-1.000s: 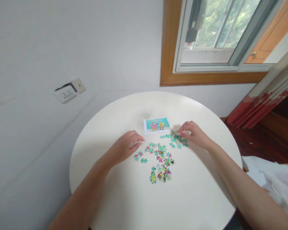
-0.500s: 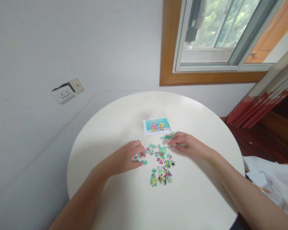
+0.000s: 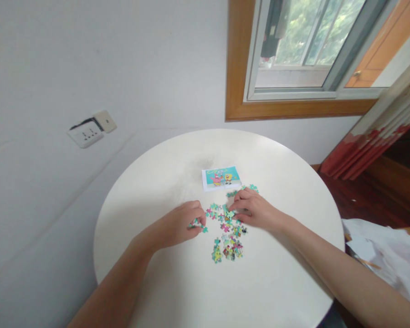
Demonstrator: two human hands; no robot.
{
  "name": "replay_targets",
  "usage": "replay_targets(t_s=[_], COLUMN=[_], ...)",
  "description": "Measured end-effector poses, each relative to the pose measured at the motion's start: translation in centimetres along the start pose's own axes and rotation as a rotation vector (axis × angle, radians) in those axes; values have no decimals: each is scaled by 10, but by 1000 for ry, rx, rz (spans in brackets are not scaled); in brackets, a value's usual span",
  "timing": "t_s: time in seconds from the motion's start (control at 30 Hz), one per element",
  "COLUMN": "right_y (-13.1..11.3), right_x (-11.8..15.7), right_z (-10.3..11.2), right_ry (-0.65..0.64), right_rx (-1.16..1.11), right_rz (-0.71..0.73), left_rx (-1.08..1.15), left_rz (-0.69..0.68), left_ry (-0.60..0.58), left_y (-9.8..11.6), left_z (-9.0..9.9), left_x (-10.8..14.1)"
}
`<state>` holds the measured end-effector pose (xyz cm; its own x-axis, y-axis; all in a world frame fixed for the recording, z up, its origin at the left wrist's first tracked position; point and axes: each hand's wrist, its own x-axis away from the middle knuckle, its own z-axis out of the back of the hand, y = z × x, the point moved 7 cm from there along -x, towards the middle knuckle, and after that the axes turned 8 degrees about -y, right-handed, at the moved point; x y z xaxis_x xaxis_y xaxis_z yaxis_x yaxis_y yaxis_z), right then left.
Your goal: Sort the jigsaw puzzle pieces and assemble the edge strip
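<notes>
Small jigsaw puzzle pieces (image 3: pixel 233 247), teal, yellow and pink, lie in loose clusters on the white round table (image 3: pixel 177 291). My left hand (image 3: pixel 182 223) rests left of them with its fingers curled; a teal puzzle piece (image 3: pixel 204 229) shows at the thumb and index tips, and more pieces lie partly hidden under the fingers. My right hand (image 3: pixel 254 208) reaches into the upper right of the clusters, its thumb and index finger apart beside teal pieces. Behind it, a joined-looking strip of teal pieces (image 3: pixel 253 187) is partly covered by the hand.
A picture card (image 3: pixel 221 178) with two cartoon figures lies beyond the pieces. The wall with a socket (image 3: pixel 86 134) stands behind the table, with a wood-framed window (image 3: pixel 294 110) above right. White bags or papers (image 3: pixel 389 259) are at the right, below a red and white curtain (image 3: pixel 351 157).
My right hand has moved left and slightly down, from the teal strip to the middle clusters. The left hand stays nearly in place. The view has shifted slightly.
</notes>
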<state>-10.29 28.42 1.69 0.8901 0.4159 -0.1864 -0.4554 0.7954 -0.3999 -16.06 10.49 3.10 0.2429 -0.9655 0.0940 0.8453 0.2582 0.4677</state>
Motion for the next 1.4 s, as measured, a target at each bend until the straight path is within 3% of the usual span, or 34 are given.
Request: replay_targets(t_s=[0.13, 0.3, 0.47, 0.73, 1.0, 1.17, 1.4], right_y=[-1, -3, 2, 25, 5, -9, 6], right_x=[-1, -3, -2, 9, -1, -12, -3], right_z=[1, 4, 9, 26, 9, -4, 13], right_ry=[16, 24, 3, 60, 18, 27, 87], right_rx=[-17, -154, -207, -219, -263, -229, -245], right_rz=[24, 60, 50, -34, 59, 72, 61], left_rx=[14, -63, -134, -100, -63, -68, -77], left_rz=[-45, -30, -32, -36, -53, -50, -127], left_ry=[20, 198, 162, 124, 108, 182, 213], left_y=[0, 1, 6, 0, -3, -3, 21], left_z=[-2, -1, -10, -1, 4, 9, 0], left_x=[-3, -15, -23, -10, -8, -9, -17])
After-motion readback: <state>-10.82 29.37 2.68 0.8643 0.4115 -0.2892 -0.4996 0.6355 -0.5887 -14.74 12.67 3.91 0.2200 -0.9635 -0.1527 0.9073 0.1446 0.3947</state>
